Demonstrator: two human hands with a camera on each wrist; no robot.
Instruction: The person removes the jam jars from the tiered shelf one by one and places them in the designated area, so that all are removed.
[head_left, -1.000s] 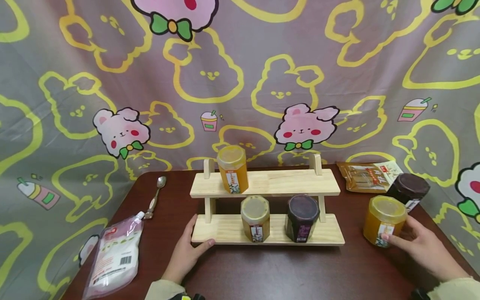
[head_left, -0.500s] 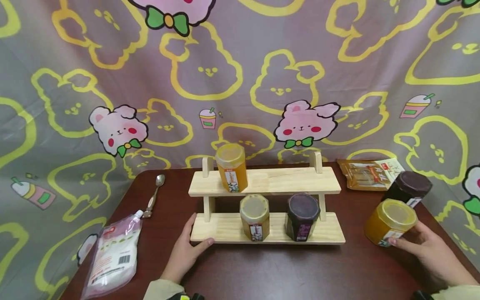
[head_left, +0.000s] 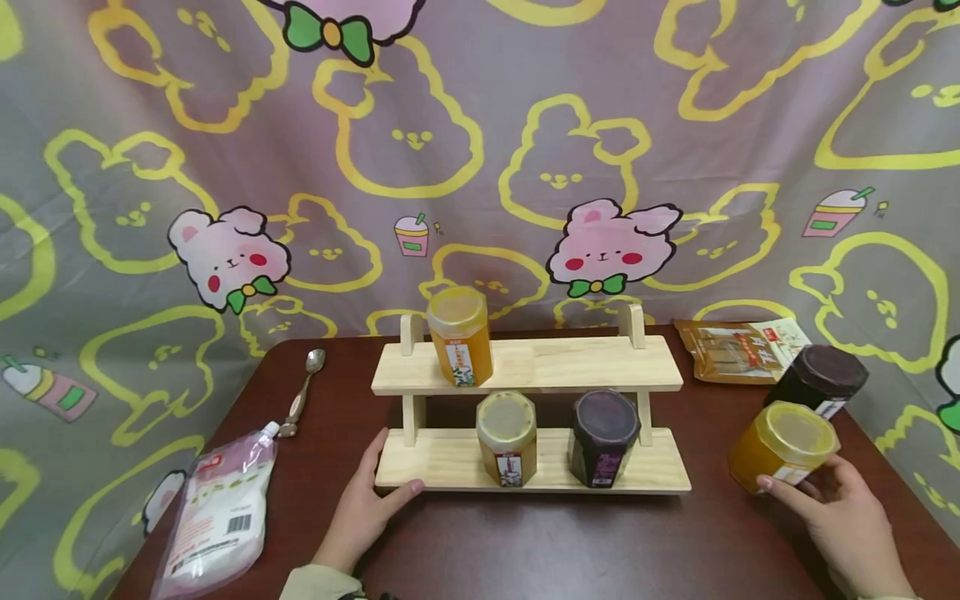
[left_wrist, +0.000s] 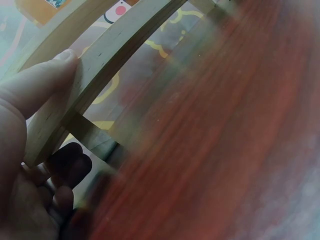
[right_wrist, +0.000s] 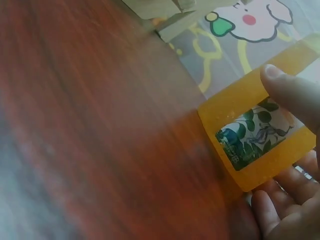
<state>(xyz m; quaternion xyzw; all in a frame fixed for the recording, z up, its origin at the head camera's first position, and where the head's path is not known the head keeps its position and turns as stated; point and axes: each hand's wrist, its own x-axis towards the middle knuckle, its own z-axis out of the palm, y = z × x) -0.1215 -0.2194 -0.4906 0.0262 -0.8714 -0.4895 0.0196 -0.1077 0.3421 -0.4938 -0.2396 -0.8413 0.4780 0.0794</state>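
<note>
My left hand (head_left: 366, 510) holds the left end of a two-tier wooden shelf rack (head_left: 435, 460). In the left wrist view its thumb lies on the board and the other fingers curl beneath. At the right, my right hand (head_left: 847, 510) grips a yellow-orange jar (head_left: 772, 450), tilted, with thumb on the front and fingers round the far side. That jar's leaf-patterned label (right_wrist: 255, 132) shows in the right wrist view. On the upper tier stands another orange jar (head_left: 468, 354). The lower tier bears a brownish-yellow jar (head_left: 507, 454) and a dark purple jar (head_left: 600, 450).
Behind the gripped jar stands a dark jar (head_left: 813, 383), near a brown packet (head_left: 735, 352). A white spouted pouch (head_left: 221, 517) and a spoon (head_left: 302, 396) lie on the left of the brown table (head_left: 570, 550). A patterned cloth (head_left: 495, 150) hangs behind.
The jar in my right hand has gone from upright to tilted and shifted slightly right. My left hand keeps its hold on the rack. The head view has shifted a little.
</note>
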